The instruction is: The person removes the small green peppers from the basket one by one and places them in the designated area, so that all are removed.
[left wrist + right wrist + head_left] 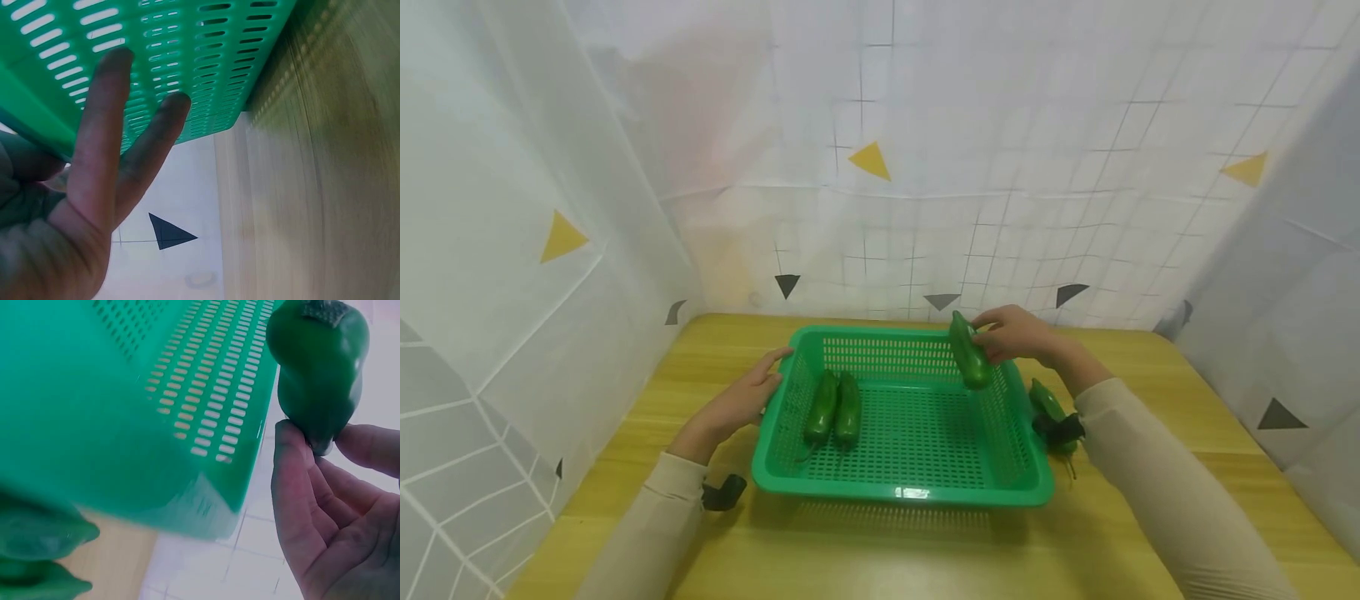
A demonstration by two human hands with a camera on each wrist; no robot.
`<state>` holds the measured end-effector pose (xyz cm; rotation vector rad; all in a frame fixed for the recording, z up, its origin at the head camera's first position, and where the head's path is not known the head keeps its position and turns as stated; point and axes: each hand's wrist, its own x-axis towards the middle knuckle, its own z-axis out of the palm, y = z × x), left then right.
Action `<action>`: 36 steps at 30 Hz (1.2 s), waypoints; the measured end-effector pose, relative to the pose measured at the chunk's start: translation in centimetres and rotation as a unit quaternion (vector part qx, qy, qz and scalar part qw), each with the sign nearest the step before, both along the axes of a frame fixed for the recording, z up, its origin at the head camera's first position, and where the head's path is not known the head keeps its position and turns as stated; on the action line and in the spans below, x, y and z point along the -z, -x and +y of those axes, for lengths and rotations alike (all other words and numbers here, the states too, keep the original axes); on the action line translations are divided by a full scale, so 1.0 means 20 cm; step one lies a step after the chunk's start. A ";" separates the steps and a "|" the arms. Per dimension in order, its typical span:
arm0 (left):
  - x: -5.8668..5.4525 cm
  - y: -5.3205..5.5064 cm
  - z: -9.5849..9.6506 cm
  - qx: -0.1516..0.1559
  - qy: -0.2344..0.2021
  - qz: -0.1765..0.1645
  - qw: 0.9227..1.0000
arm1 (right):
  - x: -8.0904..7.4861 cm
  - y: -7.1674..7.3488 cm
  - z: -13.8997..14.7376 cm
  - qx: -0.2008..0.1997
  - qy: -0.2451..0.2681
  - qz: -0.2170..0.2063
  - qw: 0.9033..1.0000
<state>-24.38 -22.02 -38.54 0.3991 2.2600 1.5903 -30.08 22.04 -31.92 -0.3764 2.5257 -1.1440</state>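
Note:
A green plastic basket point(910, 495) with slotted walls stands on the wooden table. Two long green peppers, a left one point(822, 408) and a right one point(847, 410), lie side by side at its left end, stems toward me. My left hand point(741, 400) holds the basket's left rim; in the left wrist view two fingers point(103, 137) lie against the outer wall. Above the basket's far right corner, my right hand point(1018, 335) pinches another green pepper point(970, 354) between thumb and fingers. The right wrist view shows that pepper point(322, 369) at the fingertips.
More green peppers point(1048, 404) lie on the table just right of the basket, partly hidden by the right wrist's black strap; two point(37, 534) show in the right wrist view. White patterned sheeting point(1000, 167) hangs behind the table point(700, 358) and at both sides.

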 end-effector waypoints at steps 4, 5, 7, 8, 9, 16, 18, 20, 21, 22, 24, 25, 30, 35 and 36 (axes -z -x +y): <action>-0.01 -0.01 0.01 -0.001 0.000 0.000 1.000 | 0.01 -0.01 0.05 0.007 -0.004 0.002 1.000; -0.01 -0.01 0.01 -0.001 0.000 -0.001 1.000 | 0.01 -0.01 0.06 0.009 -0.003 0.001 1.000; -0.01 -0.01 0.00 -0.002 0.000 -0.003 1.000 | 0.02 -0.01 0.08 0.014 -0.001 0.000 1.000; -0.01 -0.01 0.00 -0.002 0.000 -0.004 1.000 | 0.02 -0.01 0.10 0.014 0.002 -0.001 1.000; -0.01 -0.01 0.00 -0.003 0.001 -0.005 1.000 | 0.03 -0.02 0.11 0.017 0.007 -0.004 1.000; -0.01 0.00 0.00 -0.001 0.001 -0.002 1.000 | 0.07 -0.02 0.20 0.018 0.011 0.016 1.000; -0.01 0.00 0.00 0.000 0.001 0.000 1.000 | 0.08 -0.01 0.23 0.016 0.011 0.021 1.000; -0.01 0.00 0.00 0.001 0.001 0.001 1.000 | 0.09 -0.02 0.26 0.019 0.012 0.024 0.999; -0.01 0.00 0.00 0.001 0.002 0.001 1.000 | 0.09 -0.02 0.27 0.021 0.012 0.025 0.999; -0.01 0.00 0.00 0.001 0.003 0.001 1.000 | 0.09 -0.02 0.29 0.023 0.013 0.026 0.999; -0.01 0.00 0.00 0.001 0.003 0.001 1.000 | 0.09 -0.03 0.32 0.024 0.014 0.033 0.999; -0.01 0.00 0.00 0.002 0.003 0.001 1.000 | 0.09 -0.04 0.33 0.023 0.013 0.037 0.999; -0.01 0.01 0.00 -0.003 0.005 -0.003 1.000 | 0.10 -0.07 0.40 0.021 0.018 0.038 0.999; -0.02 0.00 0.00 -0.009 0.009 -0.010 1.000 | 0.14 -0.09 0.46 0.038 0.013 0.021 0.999; -0.02 0.00 0.00 -0.009 0.009 -0.010 1.000 | 0.15 -0.09 0.47 0.041 0.012 0.020 0.999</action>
